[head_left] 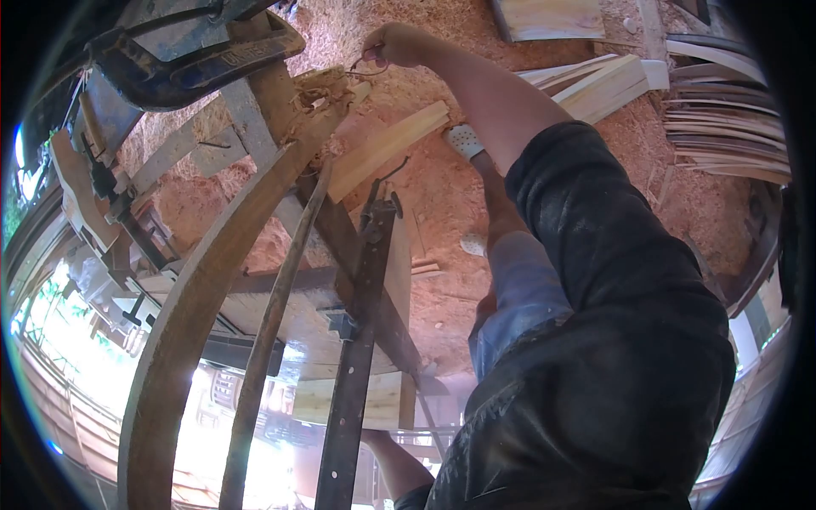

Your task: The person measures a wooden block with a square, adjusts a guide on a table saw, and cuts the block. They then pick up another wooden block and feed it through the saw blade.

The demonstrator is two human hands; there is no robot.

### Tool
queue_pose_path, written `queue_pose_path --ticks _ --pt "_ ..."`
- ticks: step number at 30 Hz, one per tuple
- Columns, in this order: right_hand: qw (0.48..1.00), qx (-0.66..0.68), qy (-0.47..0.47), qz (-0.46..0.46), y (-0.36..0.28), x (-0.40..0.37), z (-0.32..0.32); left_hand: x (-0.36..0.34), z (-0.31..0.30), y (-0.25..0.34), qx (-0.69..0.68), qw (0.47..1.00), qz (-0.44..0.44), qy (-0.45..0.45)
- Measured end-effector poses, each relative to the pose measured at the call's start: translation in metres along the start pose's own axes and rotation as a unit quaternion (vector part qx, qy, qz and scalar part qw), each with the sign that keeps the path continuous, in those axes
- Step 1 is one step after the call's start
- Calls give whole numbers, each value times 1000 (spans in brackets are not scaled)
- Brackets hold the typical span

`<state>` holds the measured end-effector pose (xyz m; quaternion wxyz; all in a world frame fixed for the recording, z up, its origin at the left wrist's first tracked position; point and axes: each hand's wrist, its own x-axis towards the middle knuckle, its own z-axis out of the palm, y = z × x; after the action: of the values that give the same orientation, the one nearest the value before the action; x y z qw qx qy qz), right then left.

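Note:
The view is turned over, with the sawdust-covered floor at the top. My right hand reaches out from a dark sleeve to the floor, its fingers pinched on a small dark looped thing too small to name. It hovers beside a clump of wood shavings and a pale plank. Only my left forearm shows at the bottom edge. It runs up behind a rusty metal bar clamp, which hides the hand. My jeans leg and white shoe are in the middle.
A wide curved wooden band sweeps down the left, with a long wooden stick next to it. A heavy dark clamp is at top left. Thin bent wood strips and pale boards lie on the floor at right.

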<state>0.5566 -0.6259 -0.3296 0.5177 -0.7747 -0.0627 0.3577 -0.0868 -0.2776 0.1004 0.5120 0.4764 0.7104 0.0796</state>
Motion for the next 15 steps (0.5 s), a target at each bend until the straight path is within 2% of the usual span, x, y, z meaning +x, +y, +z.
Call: queue_pose_path --ticks 3,6,13,15 --pt "1000 14 -9 -9 -13 -5 -6 1 -3 1 16 999 6 -33" --pt "986 -105 -21 -127 -23 -15 -14 5 -12 -3 11 999 11 -47" --pt "965 -170 -34 -197 -38 -38 7 12 -16 -1 -2 992 16 -122" --pt "954 -200 -30 -224 -47 -42 8 13 -19 -1 9 994 14 -104"
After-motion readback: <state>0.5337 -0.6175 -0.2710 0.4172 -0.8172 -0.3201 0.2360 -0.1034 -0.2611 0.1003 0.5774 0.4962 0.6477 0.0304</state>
